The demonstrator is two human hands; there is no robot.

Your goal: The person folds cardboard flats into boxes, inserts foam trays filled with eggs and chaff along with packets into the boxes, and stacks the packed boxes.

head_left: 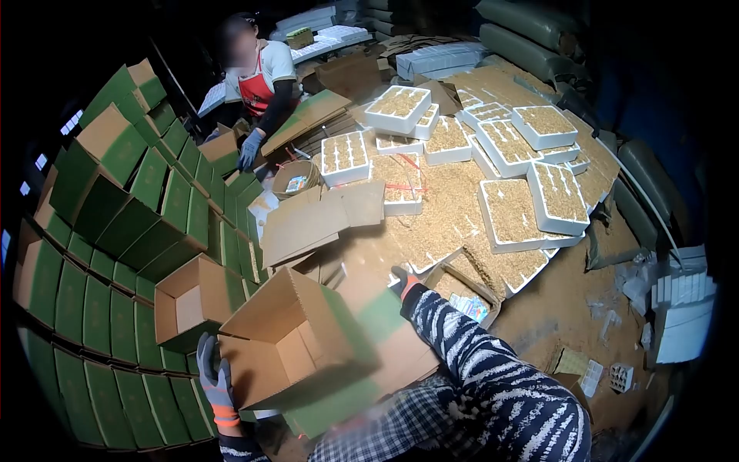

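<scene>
An open cardboard box (273,343), green outside and brown inside, tilts in front of me. My left hand (214,377), in a grey glove with an orange cuff, holds its left side, the fingers pointing upward along the wall. Beyond the box my right hand (402,282) reaches out, its fingers bent together near the edge of the straw-covered pile. Something small and white shows at those fingertips, too small to name. Close to my right forearm stands an open carton (493,299) with colourful printed cards (468,307) inside. A flat green-and-brown cardboard sheet (396,339) lies beneath my right arm.
Green cartons (100,308) are stacked along the left, with another open box (181,300) beside mine. White foam trays (531,208) filled with straw-coloured chaff cover the pile ahead. Flat cardboard pieces (308,231) lie near. A co-worker (265,85) in a red apron handles boxes at the back.
</scene>
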